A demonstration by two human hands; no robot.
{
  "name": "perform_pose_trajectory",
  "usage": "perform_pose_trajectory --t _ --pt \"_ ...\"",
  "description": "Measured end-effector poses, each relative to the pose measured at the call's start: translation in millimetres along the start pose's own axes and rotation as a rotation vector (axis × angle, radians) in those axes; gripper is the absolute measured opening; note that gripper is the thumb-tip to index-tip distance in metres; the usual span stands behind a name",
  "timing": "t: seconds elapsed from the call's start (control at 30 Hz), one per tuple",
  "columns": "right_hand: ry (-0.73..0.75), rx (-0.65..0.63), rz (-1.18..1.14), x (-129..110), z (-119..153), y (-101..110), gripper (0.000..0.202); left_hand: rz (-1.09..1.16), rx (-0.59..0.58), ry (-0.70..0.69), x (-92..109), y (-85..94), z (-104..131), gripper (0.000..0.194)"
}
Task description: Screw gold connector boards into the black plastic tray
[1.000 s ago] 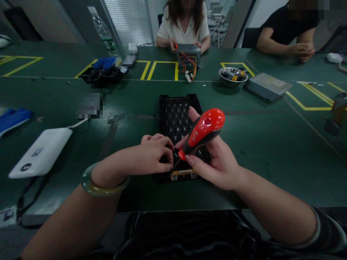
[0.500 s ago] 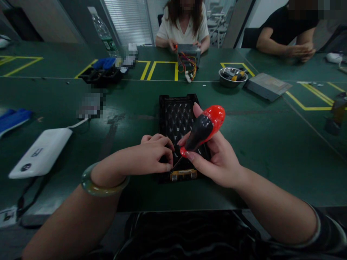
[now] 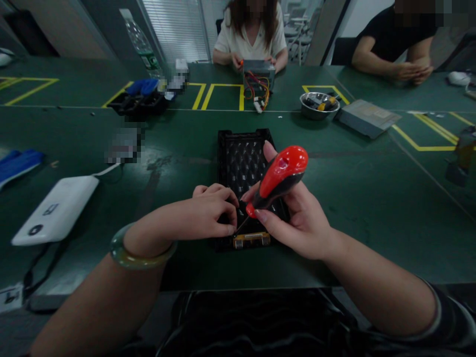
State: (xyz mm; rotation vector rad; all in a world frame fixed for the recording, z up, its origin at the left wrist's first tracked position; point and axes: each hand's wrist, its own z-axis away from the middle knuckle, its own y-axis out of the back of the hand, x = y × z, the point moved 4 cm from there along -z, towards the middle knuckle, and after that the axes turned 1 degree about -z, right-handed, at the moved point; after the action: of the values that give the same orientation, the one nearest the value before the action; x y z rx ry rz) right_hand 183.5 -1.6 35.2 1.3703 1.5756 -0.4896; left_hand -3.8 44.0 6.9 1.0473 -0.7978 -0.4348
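Note:
A black plastic housing (image 3: 243, 158) with a dimpled inner face lies on the green table in front of me. At its near edge sits a small circuit board (image 3: 252, 240) with a connector. My right hand (image 3: 297, 218) grips a red and black screwdriver (image 3: 279, 176) between thumb and fingers. Its handle tilts up to the right and its thin shaft slants down to the housing's near left corner. My left hand (image 3: 213, 210) rests over the housing's left side, fingers curled, thumb and fingertips close by the screwdriver's tip. What those fingers pinch, if anything, is hidden.
A white power bank (image 3: 57, 210) with a cable lies at left, near a blue glove (image 3: 18, 166). Further back are a black tray (image 3: 139, 101), a metal bowl (image 3: 320, 109) of tools and a flat metal panel (image 3: 368, 118). Across the table, a person holds a power supply (image 3: 259, 74).
The screwdriver's handle has turned about its length, so more red faces me now. Both hands have stayed nearly in place.

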Motion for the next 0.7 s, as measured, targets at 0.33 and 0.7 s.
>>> perform_pose_trajectory --t 0.33,0.7 --pt "0.002 0.044 0.018 2.6 0.0 1.0 0.033 0.032 0.009 0.007 1.3 2.6 1.5 0.021" --pt "-0.006 -0.034 0.002 1.3 0.9 -1.9 0.049 0.013 -0.008 0.010 2.3 1.8 -1.6 0.021"
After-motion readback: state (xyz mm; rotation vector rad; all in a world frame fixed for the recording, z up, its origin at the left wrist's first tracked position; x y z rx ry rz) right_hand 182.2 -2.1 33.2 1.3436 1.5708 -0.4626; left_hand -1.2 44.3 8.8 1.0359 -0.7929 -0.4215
